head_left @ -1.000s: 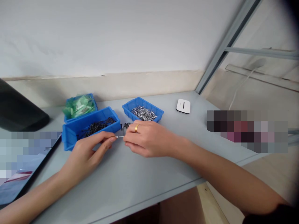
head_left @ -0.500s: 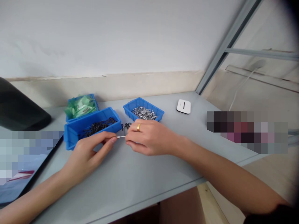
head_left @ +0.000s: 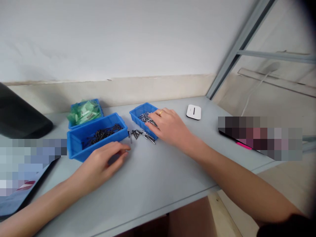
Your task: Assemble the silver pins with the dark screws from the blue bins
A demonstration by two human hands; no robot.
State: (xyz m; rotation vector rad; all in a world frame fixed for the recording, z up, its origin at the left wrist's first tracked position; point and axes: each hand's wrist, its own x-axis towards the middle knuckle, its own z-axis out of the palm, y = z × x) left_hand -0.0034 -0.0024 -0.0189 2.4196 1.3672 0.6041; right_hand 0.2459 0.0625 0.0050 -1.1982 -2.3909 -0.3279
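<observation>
My right hand (head_left: 169, 126) reaches into the small blue bin (head_left: 135, 113) of silver pins, its fingers spread over the pins (head_left: 144, 117); a gold ring sits on one finger. My left hand (head_left: 102, 163) rests on the grey table (head_left: 153, 177) just in front of the larger blue bin (head_left: 74, 144) of black screws (head_left: 102, 133). Its fingers are curled, with thumb and forefinger pinched together near a tiny glint that I cannot identify. Between the two hands a small pile of dark and silver pieces (head_left: 140, 134) lies on the table.
A third blue bin (head_left: 85, 112) with green bags stands behind the screw bin. A white flat device (head_left: 194, 112) lies at the right rear. A black object (head_left: 22, 120) sits at the far left. The table's front edge runs close below my forearms.
My right hand let go of the silver pin held between both hands and moved up and right into the pin bin, uncovering the small pile. My left hand dropped slightly toward the table.
</observation>
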